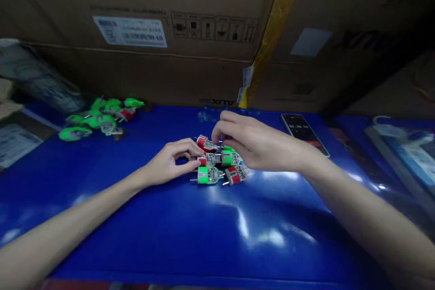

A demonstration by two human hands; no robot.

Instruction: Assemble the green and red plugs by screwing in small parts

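Note:
Several open plug halves in red and green lie in a cluster on the blue table. My left hand has its thumb and forefinger closed on a red plug in the middle of the cluster. Above the cluster's right side is my right hand, fingers bent down and pressed together; what they hold, if anything, is hidden. A green plug shows under its fingertips. Nearest the front lie another green plug and a red plug. At the cluster's back is one more red plug.
Green plug parts with one red part are piled at the back left. Clear plastic pieces lie behind the hands. A phone rests at the back right. Large cardboard boxes line the back.

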